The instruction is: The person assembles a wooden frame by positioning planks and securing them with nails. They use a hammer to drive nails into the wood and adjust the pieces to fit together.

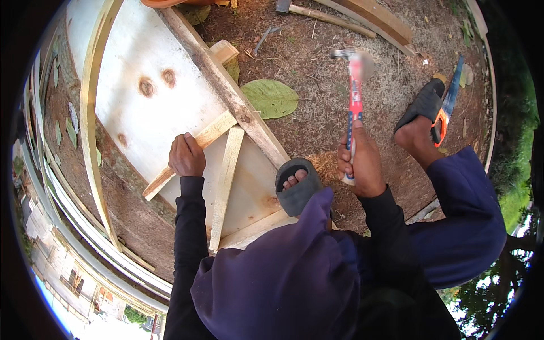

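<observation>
My right hand [365,161] is wrapped round the lower handle of a hammer [355,93], which stands head-up over the dirt, its handle red, white and blue. With closed fingers my left hand [187,156] grips a short wooden strip [218,128] that slants across a pale panel [136,62]. The strip's upper right end rests against a long rough wooden beam [229,99] along the panel's edge. Just right of my left hand, a second wooden strip [226,184] lies at an angle, its top close under the first strip.
Upper right on the ground lie another hammer [326,18] and boards [374,20]. A handsaw [451,93] with an orange handle is beside my right foot. A curved-looking batten [90,113] crosses the left. One large leaf [269,98] lies by the beam; my left sandal [300,190] touches the panel's edge.
</observation>
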`<state>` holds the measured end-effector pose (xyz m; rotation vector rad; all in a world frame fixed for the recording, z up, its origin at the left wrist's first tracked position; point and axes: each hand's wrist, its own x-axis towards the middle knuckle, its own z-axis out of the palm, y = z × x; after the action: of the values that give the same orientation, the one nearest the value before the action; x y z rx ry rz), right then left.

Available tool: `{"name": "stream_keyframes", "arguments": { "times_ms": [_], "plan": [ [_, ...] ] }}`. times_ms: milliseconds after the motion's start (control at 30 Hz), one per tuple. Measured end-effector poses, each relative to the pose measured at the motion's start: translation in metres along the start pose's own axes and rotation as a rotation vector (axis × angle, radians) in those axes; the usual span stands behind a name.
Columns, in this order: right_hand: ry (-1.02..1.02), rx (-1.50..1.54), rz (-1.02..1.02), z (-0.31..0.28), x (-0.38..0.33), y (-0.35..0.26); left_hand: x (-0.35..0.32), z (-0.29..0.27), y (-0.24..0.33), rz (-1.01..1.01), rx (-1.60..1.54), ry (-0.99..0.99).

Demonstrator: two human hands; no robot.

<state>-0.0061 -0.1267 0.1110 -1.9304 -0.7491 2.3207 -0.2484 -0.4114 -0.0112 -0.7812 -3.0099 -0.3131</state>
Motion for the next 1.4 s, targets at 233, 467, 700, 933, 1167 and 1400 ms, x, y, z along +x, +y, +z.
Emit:
{"name": "stream_keyframes", "arguments": {
  "times_ms": [233,467,700,933,1167,1400],
  "plan": [
    [-0.347,-0.356,0.064,0.026,0.021,0.105,-0.001,0.005,0.007,0.033,0.016,0.009],
    [0.009,-1.295,-0.702,0.023,0.045,0.015,-0.024,-0.028,0.013,-0.026,-0.395,0.088],
    [0.184,-1.599,-1.153,-0.005,0.111,-0.001,-0.132,-0.049,0.046,-0.243,-0.24,-0.216],
    [0.023,-1.744,-1.15,-0.04,0.152,0.001,-0.152,-0.019,0.042,-0.268,-0.174,-0.216],
    [-0.005,-1.788,-1.056,-0.037,0.162,-0.013,-0.156,-0.014,0.04,-0.234,-0.228,-0.14],
    [-0.066,-1.865,-1.095,-0.032,0.185,-0.01,-0.158,-0.018,0.034,-0.216,-0.226,-0.219]
  ]
}}
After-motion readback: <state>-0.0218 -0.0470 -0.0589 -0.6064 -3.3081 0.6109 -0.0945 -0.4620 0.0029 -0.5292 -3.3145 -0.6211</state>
